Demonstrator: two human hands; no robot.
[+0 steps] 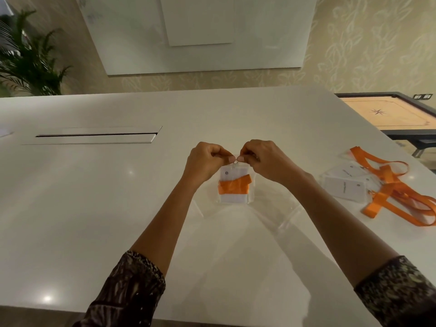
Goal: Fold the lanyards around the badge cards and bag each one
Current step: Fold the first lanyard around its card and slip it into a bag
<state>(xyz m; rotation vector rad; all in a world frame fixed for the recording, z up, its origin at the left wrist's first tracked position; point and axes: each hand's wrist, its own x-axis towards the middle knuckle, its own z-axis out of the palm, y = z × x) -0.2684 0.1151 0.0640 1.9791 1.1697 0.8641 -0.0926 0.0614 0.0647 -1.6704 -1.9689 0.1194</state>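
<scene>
At the centre of the frame both hands meet over the white surface (94, 197), pinching the top edge of a small clear bag (251, 194). The left hand (205, 161) and the right hand (266, 159) are curled, and the thumb and forefinger tips of each are pressed together on the bag's mouth. The left fingers (232, 158) and the right fingers (241, 158) lie just beside one another, almost touching.

The bag hangs directly below the fingers, and its lower edge is at or near the surface. Inside it is a white badge card (232, 198) with a folded orange lanyard (233, 186) wrapped across its middle. Card and lanyard sit wholly below the pinch, between the two wrists.

Faint sheets of clear plastic (278, 213) lie flat on the surface just below and to the right of the bag.

At the right of the frame, well apart from the hands, lie several loose badge cards (342, 188) in clear holders, with their unfolded orange lanyards (396, 192) tangled beside them.

A long slot (94, 135) is set into the surface at the left.
</scene>
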